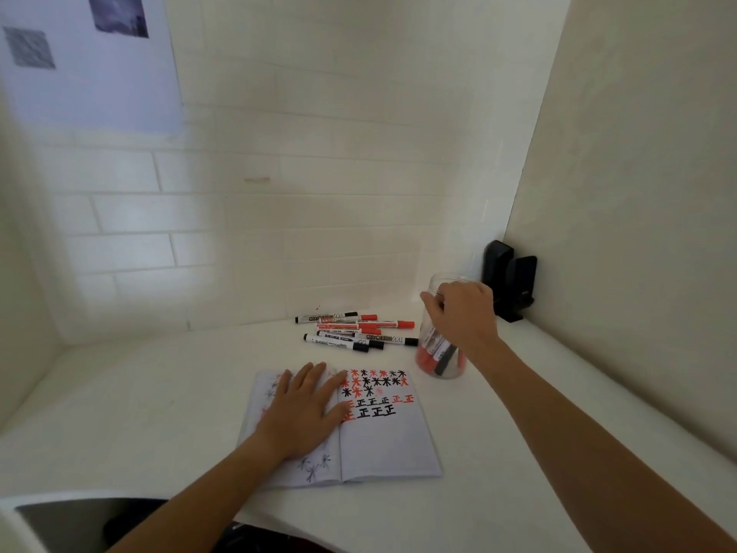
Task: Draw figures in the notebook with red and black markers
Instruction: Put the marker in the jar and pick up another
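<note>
An open notebook (383,441) lies on the white desk, its right page carrying rows of red and black stars and characters. My left hand (303,409) rests flat on the left page, fingers spread. My right hand (462,313) reaches over the mouth of a clear jar (440,361) that holds red and black markers; its fingers are curled at the marker tops, and whether they grip one is hidden. A loose pile of red and black markers (355,331) lies behind the notebook.
A black holder (508,285) stands in the back right corner by the jar. White walls close in the desk at the back and right. A paper sheet (91,61) hangs on the wall at upper left. The desk edge curves near my body.
</note>
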A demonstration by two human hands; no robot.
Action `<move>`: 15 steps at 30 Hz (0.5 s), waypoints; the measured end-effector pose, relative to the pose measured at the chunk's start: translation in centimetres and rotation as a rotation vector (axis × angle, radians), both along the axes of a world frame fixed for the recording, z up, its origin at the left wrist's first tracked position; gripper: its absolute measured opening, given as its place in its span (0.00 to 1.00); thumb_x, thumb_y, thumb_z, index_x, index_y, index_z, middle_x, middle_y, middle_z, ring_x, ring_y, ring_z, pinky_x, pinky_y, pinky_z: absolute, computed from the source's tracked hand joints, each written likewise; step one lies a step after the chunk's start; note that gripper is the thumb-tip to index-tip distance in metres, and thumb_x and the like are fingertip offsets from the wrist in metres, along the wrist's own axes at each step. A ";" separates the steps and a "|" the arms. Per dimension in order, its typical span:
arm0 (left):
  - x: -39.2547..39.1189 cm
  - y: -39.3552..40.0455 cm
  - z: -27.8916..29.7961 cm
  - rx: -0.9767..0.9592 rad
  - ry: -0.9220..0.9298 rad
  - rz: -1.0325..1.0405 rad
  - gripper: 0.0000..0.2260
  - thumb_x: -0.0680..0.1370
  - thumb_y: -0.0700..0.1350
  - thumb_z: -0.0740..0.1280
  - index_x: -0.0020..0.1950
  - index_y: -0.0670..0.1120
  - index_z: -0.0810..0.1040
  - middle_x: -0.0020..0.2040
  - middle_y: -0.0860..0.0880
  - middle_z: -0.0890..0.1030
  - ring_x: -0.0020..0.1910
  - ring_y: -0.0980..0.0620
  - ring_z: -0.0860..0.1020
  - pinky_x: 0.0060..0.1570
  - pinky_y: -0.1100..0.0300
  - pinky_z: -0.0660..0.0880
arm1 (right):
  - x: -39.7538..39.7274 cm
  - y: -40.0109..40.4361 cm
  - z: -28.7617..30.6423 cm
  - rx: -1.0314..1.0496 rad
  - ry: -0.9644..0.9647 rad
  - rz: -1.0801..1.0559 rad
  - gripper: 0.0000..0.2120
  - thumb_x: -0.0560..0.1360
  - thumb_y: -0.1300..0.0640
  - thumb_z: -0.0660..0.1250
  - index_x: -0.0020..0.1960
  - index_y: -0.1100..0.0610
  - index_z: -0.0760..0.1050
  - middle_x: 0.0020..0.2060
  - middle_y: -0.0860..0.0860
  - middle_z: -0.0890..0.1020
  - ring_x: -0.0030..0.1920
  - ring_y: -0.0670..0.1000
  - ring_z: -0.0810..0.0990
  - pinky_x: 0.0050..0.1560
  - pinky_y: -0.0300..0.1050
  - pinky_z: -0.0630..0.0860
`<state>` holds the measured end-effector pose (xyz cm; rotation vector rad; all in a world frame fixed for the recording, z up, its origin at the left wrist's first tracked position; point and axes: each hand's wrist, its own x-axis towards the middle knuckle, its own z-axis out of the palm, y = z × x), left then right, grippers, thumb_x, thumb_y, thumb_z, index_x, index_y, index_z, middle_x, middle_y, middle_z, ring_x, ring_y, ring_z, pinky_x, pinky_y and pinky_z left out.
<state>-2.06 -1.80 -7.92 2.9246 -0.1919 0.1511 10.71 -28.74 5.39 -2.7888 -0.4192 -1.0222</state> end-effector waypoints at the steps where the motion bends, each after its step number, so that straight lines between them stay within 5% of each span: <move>1: 0.0 0.0 0.0 0.002 -0.001 0.001 0.45 0.67 0.77 0.26 0.81 0.63 0.46 0.83 0.50 0.49 0.81 0.49 0.43 0.78 0.45 0.38 | 0.1 0.0 -0.3 -0.006 0.001 -0.004 0.22 0.81 0.41 0.61 0.40 0.56 0.80 0.34 0.51 0.82 0.37 0.53 0.81 0.57 0.54 0.76; 5: 0.0 0.0 0.0 0.011 0.001 0.007 0.43 0.68 0.76 0.28 0.81 0.63 0.46 0.83 0.50 0.48 0.81 0.49 0.43 0.78 0.45 0.38 | -0.1 0.6 -0.6 0.132 -0.200 0.058 0.11 0.79 0.50 0.68 0.53 0.58 0.79 0.47 0.54 0.84 0.50 0.57 0.81 0.59 0.56 0.74; 8: 0.1 0.0 -0.1 0.005 -0.003 0.008 0.41 0.70 0.75 0.30 0.81 0.63 0.47 0.83 0.50 0.49 0.81 0.49 0.43 0.78 0.45 0.38 | -1.2 2.6 -1.3 0.049 -0.303 0.265 0.05 0.79 0.58 0.67 0.53 0.58 0.78 0.49 0.53 0.81 0.51 0.54 0.78 0.55 0.52 0.77; 11: 0.1 0.0 -0.3 0.001 -0.017 0.009 0.42 0.69 0.76 0.28 0.81 0.63 0.47 0.83 0.50 0.50 0.81 0.49 0.44 0.79 0.44 0.39 | -1.7 5.7 -3.6 -0.087 -0.136 0.472 0.05 0.80 0.60 0.67 0.53 0.59 0.79 0.47 0.53 0.81 0.47 0.51 0.78 0.51 0.48 0.81; 15: 0.2 -0.1 -0.4 -0.014 -0.022 0.021 0.41 0.70 0.75 0.30 0.81 0.63 0.48 0.83 0.50 0.51 0.81 0.49 0.45 0.79 0.45 0.39 | -0.5 9.5 -6.9 -0.076 0.245 0.434 0.09 0.83 0.58 0.63 0.59 0.57 0.79 0.53 0.52 0.81 0.54 0.51 0.77 0.57 0.46 0.78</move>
